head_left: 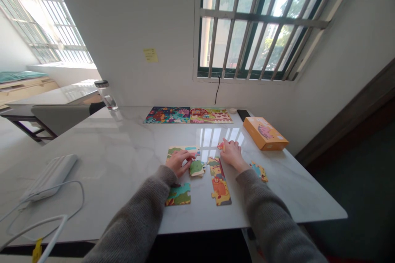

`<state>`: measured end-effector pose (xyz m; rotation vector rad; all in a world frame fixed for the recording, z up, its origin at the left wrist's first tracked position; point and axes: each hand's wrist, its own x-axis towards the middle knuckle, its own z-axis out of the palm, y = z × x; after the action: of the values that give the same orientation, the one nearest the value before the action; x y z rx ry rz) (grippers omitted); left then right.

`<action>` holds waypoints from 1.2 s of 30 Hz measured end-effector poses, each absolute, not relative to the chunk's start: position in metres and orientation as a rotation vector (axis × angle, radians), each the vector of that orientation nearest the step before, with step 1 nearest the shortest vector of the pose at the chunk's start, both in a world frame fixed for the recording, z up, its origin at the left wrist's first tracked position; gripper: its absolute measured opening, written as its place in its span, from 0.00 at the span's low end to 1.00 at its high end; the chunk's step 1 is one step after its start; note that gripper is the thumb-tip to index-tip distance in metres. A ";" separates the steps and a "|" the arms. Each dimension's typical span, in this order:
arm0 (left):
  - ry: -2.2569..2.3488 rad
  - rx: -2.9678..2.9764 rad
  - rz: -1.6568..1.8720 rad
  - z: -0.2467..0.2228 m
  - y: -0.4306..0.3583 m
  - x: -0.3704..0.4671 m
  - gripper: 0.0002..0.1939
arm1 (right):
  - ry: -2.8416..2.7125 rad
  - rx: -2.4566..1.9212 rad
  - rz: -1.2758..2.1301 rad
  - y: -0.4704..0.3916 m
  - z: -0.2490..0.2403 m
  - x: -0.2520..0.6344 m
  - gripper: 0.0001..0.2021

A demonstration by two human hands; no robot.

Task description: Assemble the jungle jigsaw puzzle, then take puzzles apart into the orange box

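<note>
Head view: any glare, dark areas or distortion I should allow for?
In the head view, bright barred glare lies on the table just beyond the right hand; the head view's far-left window is washed out, its lower right dark; lines lean and stretch toward the head view's edges; in the head view, writing on the note is too small to read.

Nothing readable; sticky note (pixel 150 55) and orange box (pixel 266 133) bear lettering (blurred).

Homelike room: curtain (pixel 34 6), barred window (pixel 259 18)
</note>
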<state>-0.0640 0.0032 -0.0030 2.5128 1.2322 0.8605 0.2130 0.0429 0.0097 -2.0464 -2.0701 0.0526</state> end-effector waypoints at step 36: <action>1.104 2.768 1.117 0.011 -0.010 -0.055 0.25 | -1.507 -0.897 1.032 0.012 0.009 0.157 0.12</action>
<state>-0.0550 -0.0104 0.0111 2.7679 1.1044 1.1167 0.1570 0.0121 0.0088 -0.8966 -1.5065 1.0319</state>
